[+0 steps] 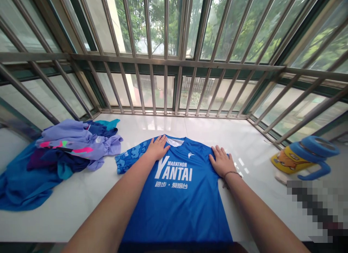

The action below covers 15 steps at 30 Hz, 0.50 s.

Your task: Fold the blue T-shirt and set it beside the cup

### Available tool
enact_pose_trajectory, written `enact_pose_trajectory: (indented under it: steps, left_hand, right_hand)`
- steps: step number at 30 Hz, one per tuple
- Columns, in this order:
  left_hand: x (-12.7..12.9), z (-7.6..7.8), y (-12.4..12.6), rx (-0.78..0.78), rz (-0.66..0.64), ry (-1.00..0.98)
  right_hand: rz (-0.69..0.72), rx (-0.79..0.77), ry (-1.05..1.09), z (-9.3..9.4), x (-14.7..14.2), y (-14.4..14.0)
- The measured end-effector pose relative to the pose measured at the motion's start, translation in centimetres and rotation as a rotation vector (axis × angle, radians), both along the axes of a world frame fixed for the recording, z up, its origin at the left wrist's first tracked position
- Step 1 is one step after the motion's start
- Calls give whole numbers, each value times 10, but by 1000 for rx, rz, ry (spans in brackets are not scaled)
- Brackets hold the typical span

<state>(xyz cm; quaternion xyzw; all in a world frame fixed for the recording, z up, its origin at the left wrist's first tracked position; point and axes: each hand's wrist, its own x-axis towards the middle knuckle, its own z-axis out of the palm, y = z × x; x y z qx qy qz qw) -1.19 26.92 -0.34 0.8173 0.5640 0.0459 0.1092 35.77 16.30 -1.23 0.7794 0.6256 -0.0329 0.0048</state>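
left hand (157, 148) flat on blue shirt (176, 198) | right hand (221, 161) flat on shirt | clothes pile (67, 151) left

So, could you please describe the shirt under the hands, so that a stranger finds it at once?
On the white ledge below the barred window, a blue shirt lies spread flat, with the left hand and right hand pressing its shoulders. Unlike the crumpled clothes pile to its left, it shows white "MARATHON YANTAI" lettering.
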Motion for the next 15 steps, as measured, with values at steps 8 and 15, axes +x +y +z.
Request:
enact_pose_trajectory:
  steps: [8,15]
  left_hand:
    - [75,10,-19,193,-212,-80]
    - [112,4,-19,21,-79,-82]
  right_hand:
    - [-14,-17,0,4,-3,0]
    - [-9,-11,-16,3,-3,0]
